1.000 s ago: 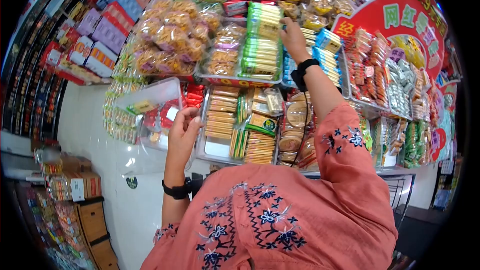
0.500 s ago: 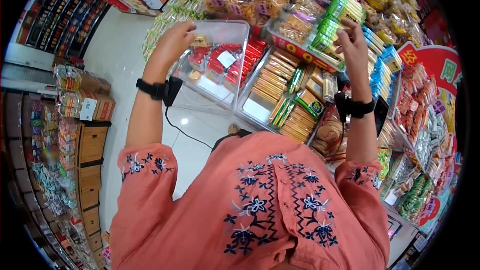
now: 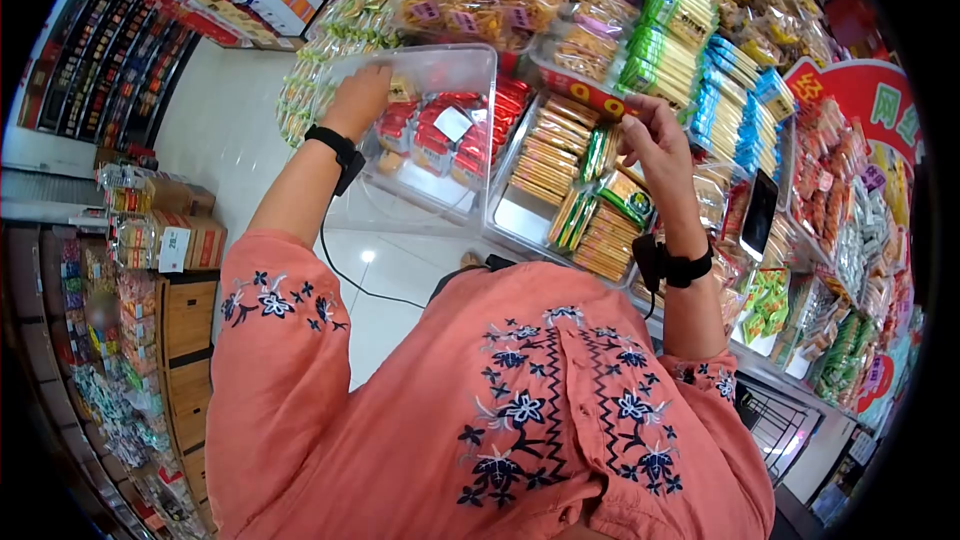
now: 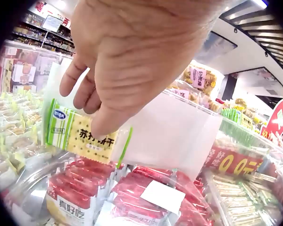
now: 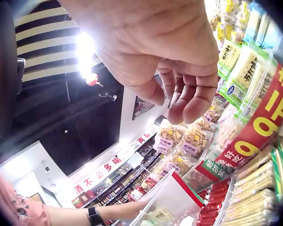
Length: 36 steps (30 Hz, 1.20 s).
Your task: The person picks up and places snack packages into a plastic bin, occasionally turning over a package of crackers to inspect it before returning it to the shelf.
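OK, cracker pkt (image 4: pixel 79 136) slants approx. sideways at L hand (image 4: pixel 132 61), grip unclear; R hand (image 5: pixel 165 52) loose, empty.

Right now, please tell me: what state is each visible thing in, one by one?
Left hand: curled, thumb on the cracker packet
Right hand: relaxed, empty
Cracker packet: wrapped, slightly tilted
Clear bin: open, holding red packets
Phone: screen dark
Green cracker packs: wrapped, in rows

"What's in your grip?"
"My left hand (image 4: pixel 137 59) pinches a cracker pack (image 4: pixel 80 136) near its top edge, my thumb over the printed front."
"Below it?"
"Red packs (image 4: pixel 132 190), a white label (image 4: pixel 163 196) lying on them."
"To the right?"
"A red sign (image 4: pixel 233 162), with pale packs (image 4: pixel 236 200) beneath."
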Each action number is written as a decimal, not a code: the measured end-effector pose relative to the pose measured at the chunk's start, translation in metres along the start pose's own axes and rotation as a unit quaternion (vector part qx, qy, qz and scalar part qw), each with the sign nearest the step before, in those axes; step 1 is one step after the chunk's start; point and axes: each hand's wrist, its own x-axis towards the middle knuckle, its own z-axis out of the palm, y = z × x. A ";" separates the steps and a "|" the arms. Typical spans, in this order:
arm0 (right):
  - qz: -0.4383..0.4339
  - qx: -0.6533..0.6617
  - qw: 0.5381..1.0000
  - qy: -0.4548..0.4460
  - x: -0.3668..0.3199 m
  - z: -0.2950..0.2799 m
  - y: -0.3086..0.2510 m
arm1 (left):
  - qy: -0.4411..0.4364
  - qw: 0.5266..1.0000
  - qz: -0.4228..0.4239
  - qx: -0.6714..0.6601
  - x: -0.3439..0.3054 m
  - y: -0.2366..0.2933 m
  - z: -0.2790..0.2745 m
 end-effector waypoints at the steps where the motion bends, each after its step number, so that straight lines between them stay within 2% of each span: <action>1: 0.004 0.002 1.000 0.004 -0.002 0.002 0.000 | -0.002 1.000 -0.009 -0.003 0.001 0.002 0.000; 4: 0.021 0.020 1.000 0.010 -0.007 0.008 0.002 | 0.078 0.994 0.060 0.056 0.003 -0.004 0.018; 7: 0.024 0.027 0.999 -0.007 -0.010 0.011 0.005 | 0.104 0.988 0.088 0.077 0.001 -0.006 0.023; 10: 0.036 0.020 0.999 -0.009 -0.014 0.016 0.005 | 0.089 0.986 0.108 0.090 -0.001 -0.012 0.025; 13: 0.037 0.015 0.999 -0.011 -0.016 0.016 0.008 | 0.099 0.989 0.106 0.040 -0.005 -0.012 0.018; 16: 0.045 0.010 0.999 -0.016 -0.017 0.018 0.006 | 0.005 0.998 0.056 0.032 -0.006 -0.010 -0.002; 19: 0.040 0.013 0.999 -0.032 -0.017 0.018 0.003 | -0.074 0.990 -0.009 -0.118 -0.016 0.017 -0.081; 21: 0.031 0.018 0.998 -0.049 -0.014 0.020 -0.001 | -0.102 0.958 -0.010 -0.268 -0.021 0.029 -0.123; 23: 0.035 0.045 0.996 -0.075 -0.014 0.026 -0.015 | -0.100 0.891 0.004 -0.442 -0.033 0.047 -0.152; 26: 0.052 0.091 0.987 -0.123 -0.011 0.035 -0.036 | -0.100 0.803 0.015 -0.588 -0.044 0.088 -0.182; 29: 0.060 0.165 0.974 -0.144 -0.009 0.040 -0.046 | -0.097 0.792 0.044 -0.602 -0.053 0.129 -0.198; 30: 0.056 0.177 0.971 -0.153 -0.009 0.039 -0.046 | -0.124 0.796 0.044 -0.591 -0.055 0.140 -0.205; 33: 0.061 0.215 0.958 -0.181 -0.010 0.030 -0.041 | -0.087 0.773 0.068 -0.625 -0.055 0.171 -0.194; 36: 0.087 0.244 0.951 -0.170 -0.015 0.021 -0.030 | -0.069 0.750 0.064 -0.655 -0.050 0.193 -0.184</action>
